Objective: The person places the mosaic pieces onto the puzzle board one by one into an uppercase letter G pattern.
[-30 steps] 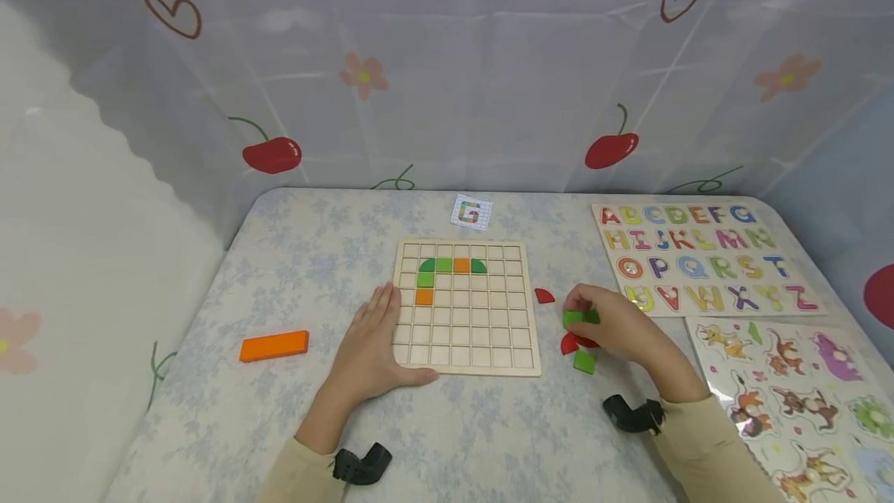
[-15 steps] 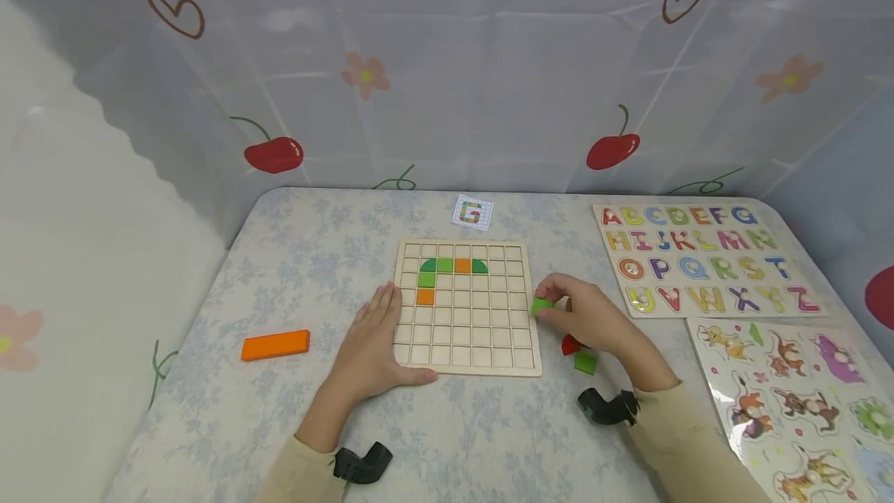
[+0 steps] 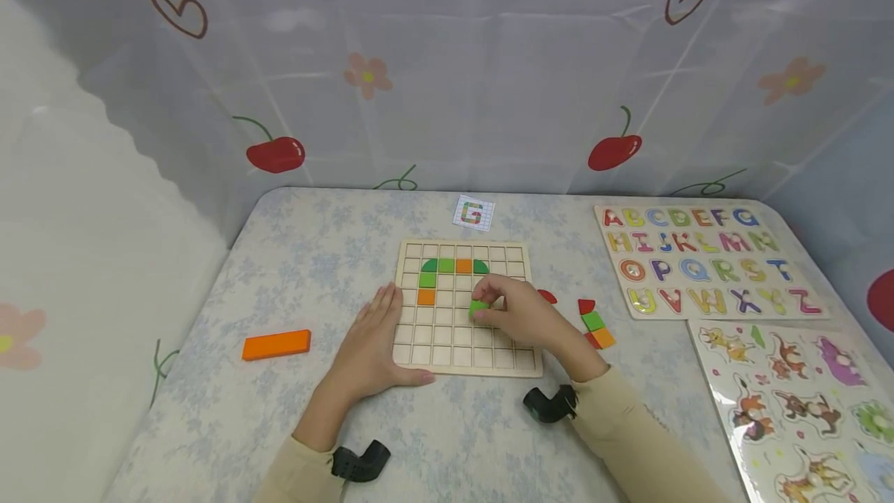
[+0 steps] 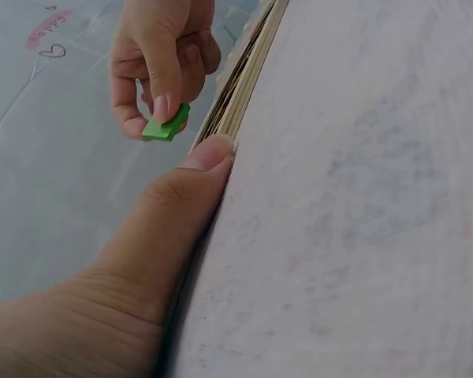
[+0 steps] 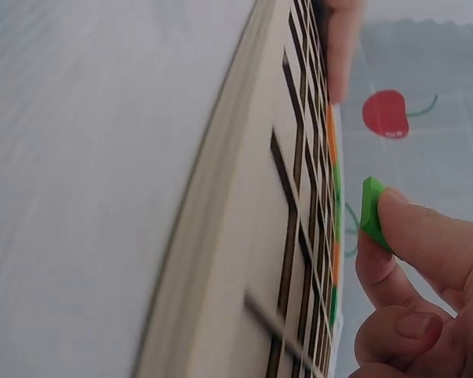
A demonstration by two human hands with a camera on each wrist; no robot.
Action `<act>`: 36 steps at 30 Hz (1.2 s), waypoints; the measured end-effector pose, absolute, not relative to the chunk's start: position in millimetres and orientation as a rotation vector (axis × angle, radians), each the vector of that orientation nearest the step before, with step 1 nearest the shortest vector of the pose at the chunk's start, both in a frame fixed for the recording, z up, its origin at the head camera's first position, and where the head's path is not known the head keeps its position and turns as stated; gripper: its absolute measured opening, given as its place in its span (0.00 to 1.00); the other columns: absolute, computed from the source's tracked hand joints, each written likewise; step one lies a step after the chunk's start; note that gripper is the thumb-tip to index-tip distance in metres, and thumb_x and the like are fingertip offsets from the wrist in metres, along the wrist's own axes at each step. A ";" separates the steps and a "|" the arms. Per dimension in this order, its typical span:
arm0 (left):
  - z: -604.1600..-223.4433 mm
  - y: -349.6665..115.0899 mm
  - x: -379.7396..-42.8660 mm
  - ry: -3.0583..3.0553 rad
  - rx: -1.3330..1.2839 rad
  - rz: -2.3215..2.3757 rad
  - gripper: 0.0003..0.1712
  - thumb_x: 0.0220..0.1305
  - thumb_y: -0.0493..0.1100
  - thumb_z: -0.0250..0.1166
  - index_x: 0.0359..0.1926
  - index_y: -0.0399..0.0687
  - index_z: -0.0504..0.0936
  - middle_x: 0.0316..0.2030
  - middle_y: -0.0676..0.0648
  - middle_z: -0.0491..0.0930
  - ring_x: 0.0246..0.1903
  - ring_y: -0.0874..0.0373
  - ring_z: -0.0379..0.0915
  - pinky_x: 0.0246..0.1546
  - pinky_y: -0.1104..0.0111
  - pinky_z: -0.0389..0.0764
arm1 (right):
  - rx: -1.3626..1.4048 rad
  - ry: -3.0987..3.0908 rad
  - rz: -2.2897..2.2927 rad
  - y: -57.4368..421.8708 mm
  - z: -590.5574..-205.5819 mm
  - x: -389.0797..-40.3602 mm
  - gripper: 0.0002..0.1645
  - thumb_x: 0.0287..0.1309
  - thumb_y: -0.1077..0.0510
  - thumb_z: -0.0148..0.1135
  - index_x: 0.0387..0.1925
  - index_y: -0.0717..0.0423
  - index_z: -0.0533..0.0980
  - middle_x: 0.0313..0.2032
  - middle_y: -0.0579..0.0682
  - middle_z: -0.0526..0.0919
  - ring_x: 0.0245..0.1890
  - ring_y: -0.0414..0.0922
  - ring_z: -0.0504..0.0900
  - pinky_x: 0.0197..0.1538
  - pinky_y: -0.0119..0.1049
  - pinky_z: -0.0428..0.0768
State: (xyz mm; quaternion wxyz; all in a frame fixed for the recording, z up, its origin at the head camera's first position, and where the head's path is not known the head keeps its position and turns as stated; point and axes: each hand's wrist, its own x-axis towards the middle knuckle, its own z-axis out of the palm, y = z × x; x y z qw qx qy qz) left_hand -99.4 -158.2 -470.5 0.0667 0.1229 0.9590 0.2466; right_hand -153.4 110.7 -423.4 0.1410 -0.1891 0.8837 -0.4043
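A wooden grid board (image 3: 454, 364) lies in the middle of the table, with several green and orange tiles set in its upper left cells. My left hand (image 3: 369, 344) rests along the board's left side, fingers straight and the thumb (image 4: 173, 209) touching its front edge. Over the board, my right hand (image 3: 520, 313) pinches a green square tile (image 5: 370, 213) between thumb and finger. That green tile is held above the grid, apart from it in the right wrist view. Behind the board lies a small card (image 3: 473, 213) printed with a letter G.
Several loose red, green and orange tiles (image 3: 594, 321) lie right of the board, with a red piece (image 3: 547, 296) nearer it. An orange bar (image 3: 276, 345) lies at left. An alphabet puzzle (image 3: 708, 258) and an animal puzzle (image 3: 796, 402) cover the right side.
My right hand has picked up the green tile from the loose pieces and carried it left over the board. The left hand has stayed in place.
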 end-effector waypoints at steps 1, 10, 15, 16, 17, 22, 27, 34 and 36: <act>-470.6 -158.5 -99.5 2.890 0.374 0.742 0.83 0.34 0.79 0.73 0.79 0.43 0.40 0.80 0.46 0.37 0.80 0.52 0.32 0.78 0.51 0.45 | -0.550 2.550 -1.166 105.4 -423.6 -153.4 0.10 0.59 0.55 0.70 0.40 0.45 0.77 0.37 0.43 0.81 0.33 0.42 0.76 0.39 0.34 0.76; -471.2 -160.5 -99.2 2.887 0.402 0.731 0.83 0.34 0.82 0.71 0.79 0.42 0.40 0.80 0.45 0.37 0.80 0.51 0.32 0.78 0.50 0.46 | -0.580 2.521 -1.187 64.4 -428.6 -156.5 0.09 0.59 0.55 0.71 0.39 0.44 0.78 0.36 0.42 0.81 0.40 0.40 0.78 0.47 0.37 0.78; -470.5 -160.9 -98.8 2.883 0.411 0.739 0.83 0.34 0.82 0.70 0.79 0.42 0.40 0.80 0.45 0.37 0.80 0.52 0.32 0.78 0.50 0.46 | -0.618 2.527 -1.183 51.2 -434.4 -157.8 0.08 0.60 0.55 0.70 0.39 0.44 0.78 0.35 0.41 0.82 0.37 0.39 0.79 0.46 0.37 0.79; -470.4 -161.0 -98.9 2.882 0.411 0.739 0.83 0.34 0.82 0.70 0.79 0.42 0.40 0.80 0.45 0.37 0.80 0.52 0.32 0.78 0.50 0.46 | -0.623 2.534 -1.169 49.2 -435.4 -157.8 0.08 0.60 0.55 0.69 0.39 0.44 0.78 0.35 0.40 0.82 0.36 0.39 0.78 0.44 0.36 0.79; -470.2 -161.0 -98.9 2.882 0.413 0.739 0.83 0.34 0.82 0.70 0.79 0.42 0.40 0.80 0.45 0.37 0.80 0.52 0.32 0.78 0.50 0.46 | -0.625 2.544 -1.150 47.3 -436.2 -157.8 0.08 0.60 0.54 0.69 0.39 0.44 0.78 0.34 0.40 0.81 0.36 0.38 0.78 0.43 0.36 0.78; -469.5 -161.3 -99.0 2.889 0.423 0.733 0.83 0.35 0.82 0.70 0.79 0.41 0.40 0.80 0.44 0.38 0.80 0.51 0.32 0.78 0.50 0.46 | -0.642 2.607 -1.072 38.7 -437.7 -158.0 0.07 0.61 0.53 0.69 0.39 0.45 0.79 0.32 0.40 0.79 0.32 0.38 0.76 0.38 0.33 0.77; -469.4 -161.2 -98.7 2.891 0.433 0.730 0.82 0.35 0.81 0.71 0.79 0.41 0.40 0.80 0.44 0.38 0.80 0.51 0.33 0.78 0.50 0.46 | -0.678 2.674 -0.997 32.8 -438.2 -156.8 0.07 0.60 0.53 0.69 0.38 0.46 0.80 0.32 0.40 0.76 0.32 0.39 0.74 0.37 0.32 0.75; -470.2 -160.9 -98.7 2.893 0.433 0.730 0.82 0.35 0.82 0.70 0.79 0.41 0.40 0.80 0.45 0.38 0.80 0.51 0.33 0.78 0.50 0.46 | -0.685 2.704 -0.940 31.5 -436.9 -153.6 0.08 0.59 0.53 0.70 0.40 0.47 0.82 0.33 0.39 0.76 0.33 0.38 0.73 0.36 0.31 0.75; -470.3 -160.9 -98.6 2.892 0.432 0.737 0.82 0.35 0.82 0.70 0.79 0.41 0.41 0.80 0.45 0.38 0.80 0.51 0.33 0.78 0.50 0.46 | -0.694 2.710 -0.927 31.8 -436.1 -152.7 0.08 0.59 0.53 0.70 0.40 0.47 0.82 0.33 0.40 0.75 0.32 0.38 0.73 0.36 0.30 0.75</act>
